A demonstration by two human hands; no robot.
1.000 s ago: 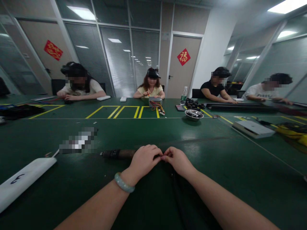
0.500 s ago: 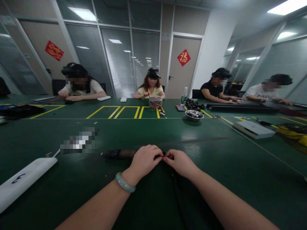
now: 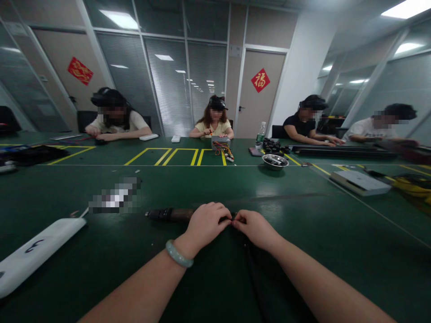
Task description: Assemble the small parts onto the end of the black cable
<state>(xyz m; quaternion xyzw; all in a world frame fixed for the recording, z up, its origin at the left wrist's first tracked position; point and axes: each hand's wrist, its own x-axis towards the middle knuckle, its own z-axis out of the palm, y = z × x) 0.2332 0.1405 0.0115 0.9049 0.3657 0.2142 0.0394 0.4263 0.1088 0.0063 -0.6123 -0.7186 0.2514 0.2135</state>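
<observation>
A dark, pen-shaped electric screwdriver (image 3: 180, 215) lies crosswise on the green table, its bit end pointing left. Over its rear part is my left hand (image 3: 209, 222), closed, with thumb and fingers pinched near the tool's right end. My right hand (image 3: 254, 228) meets it there, thumb and index finger pressed together. What sits between the right fingertips is too small and hidden to make out. A black cord (image 3: 251, 273) runs from beneath my right hand toward me. A pale green bangle circles my left wrist.
At the left lies a white case marked with a 3 (image 3: 43, 251), beside a blurred-out object (image 3: 116, 195). Farther off are a metal bowl (image 3: 275, 162) of small parts, a wired grey box (image 3: 220, 143), a bottle (image 3: 261, 133) and a white box (image 3: 360, 182). Several people sit across the table.
The view has shifted slightly, so everything sits a little farther right. Both hands keep the same pinch at the screwdriver's rear end.
</observation>
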